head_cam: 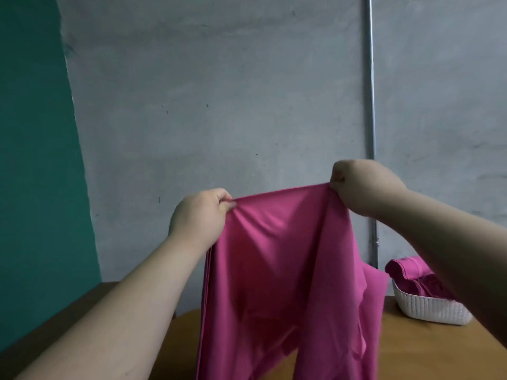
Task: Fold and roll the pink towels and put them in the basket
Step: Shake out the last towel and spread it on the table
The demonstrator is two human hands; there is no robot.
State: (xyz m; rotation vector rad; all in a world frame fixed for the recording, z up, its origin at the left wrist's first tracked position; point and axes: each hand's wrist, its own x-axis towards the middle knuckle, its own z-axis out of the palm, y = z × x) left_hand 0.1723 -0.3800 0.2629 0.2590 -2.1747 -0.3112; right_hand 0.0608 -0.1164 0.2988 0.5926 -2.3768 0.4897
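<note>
Head view: pink towel (274, 270) held up by both hands above the counter (411, 349).
The left hand (200, 215) had its grip pinched tight on one top corner, the right hand (359, 185) gripped the other, a touch higher, and the cloth hung down between them in folds; off to the right, the white basket (428, 308) sat on the counter with rolled pink towels (408, 272) inside.

smooth matt cloth towel (279, 270), woven white basket (428, 308), wooden table (411, 352).
</note>
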